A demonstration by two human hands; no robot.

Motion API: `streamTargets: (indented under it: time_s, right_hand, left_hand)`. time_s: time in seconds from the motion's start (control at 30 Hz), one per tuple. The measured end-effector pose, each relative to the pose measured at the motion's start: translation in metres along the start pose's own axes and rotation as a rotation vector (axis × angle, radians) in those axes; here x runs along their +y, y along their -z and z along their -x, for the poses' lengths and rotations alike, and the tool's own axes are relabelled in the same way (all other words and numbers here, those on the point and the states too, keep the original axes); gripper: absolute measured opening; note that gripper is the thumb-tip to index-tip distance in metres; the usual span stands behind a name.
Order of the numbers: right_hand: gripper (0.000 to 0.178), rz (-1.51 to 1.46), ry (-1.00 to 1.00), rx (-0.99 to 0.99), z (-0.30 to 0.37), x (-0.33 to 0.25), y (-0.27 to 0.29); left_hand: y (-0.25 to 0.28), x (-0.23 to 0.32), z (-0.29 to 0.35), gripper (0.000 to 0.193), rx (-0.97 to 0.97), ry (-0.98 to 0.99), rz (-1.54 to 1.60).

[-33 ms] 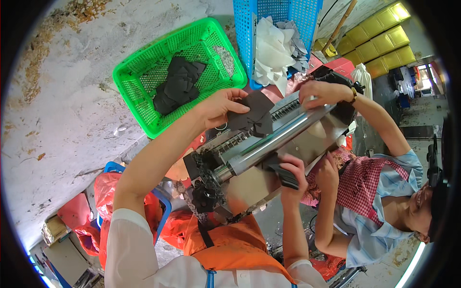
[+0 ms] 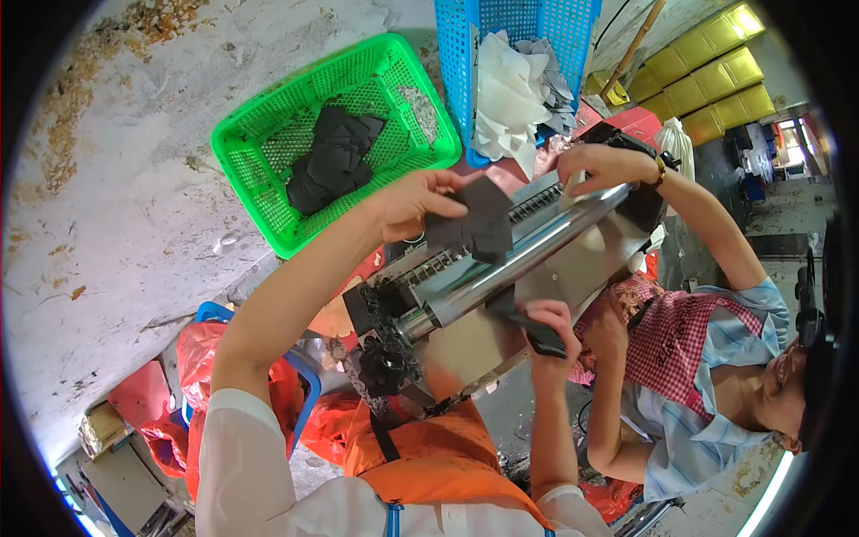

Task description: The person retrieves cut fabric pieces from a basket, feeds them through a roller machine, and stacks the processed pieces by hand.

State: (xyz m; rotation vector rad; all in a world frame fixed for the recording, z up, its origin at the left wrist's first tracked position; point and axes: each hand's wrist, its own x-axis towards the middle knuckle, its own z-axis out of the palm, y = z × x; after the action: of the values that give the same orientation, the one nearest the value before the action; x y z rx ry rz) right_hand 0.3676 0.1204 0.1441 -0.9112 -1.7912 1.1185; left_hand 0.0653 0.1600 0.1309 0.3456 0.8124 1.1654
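Note:
My left hand pinches several thin black cut pieces, blurred by motion, above the far side of a machine with a shiny metal roller. On the near side, my right hand is closed round a small stack of black pieces. One dark piece reaches from that hand toward the roller; its far end is blurred. Past my left hand, more black pieces lie heaped in a green plastic basket.
A co-worker on the right has one hand over the roller's far end and another near the plate. A blue basket holds pale scraps. Black debris coats the machine's near end. Red bags sit at lower left.
The black pieces in my left hand have swung slightly toward the roller. My right hand has turned a little, and one dark piece now extends from it toward the roller.

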Motion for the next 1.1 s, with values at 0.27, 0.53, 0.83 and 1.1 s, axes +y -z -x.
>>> streamTargets:
  time_s: [0.27,0.53,0.83,1.1]
  right_hand:
    - [0.043,0.445,-0.203,-0.345,0.011,-0.025,0.014]
    - [0.050,0.682,0.056,-0.236,0.021,-0.020,0.003]
    - [0.039,0.323,0.105,-0.088,-0.002,-0.008,-0.012]
    - [0.040,0.443,0.079,-0.211,0.003,0.001,-0.003]
  left_hand:
    - [0.050,-0.015,-0.017,0.036,-0.029,0.244,-0.373]
    - [0.136,0.025,-0.017,0.074,1.190,-0.021,-1.425]
    - [-0.007,-0.025,-0.004,0.044,-0.227,0.096,-0.916]
    - [-0.009,-0.013,-0.010,0.034,-0.074,0.183,-0.842]
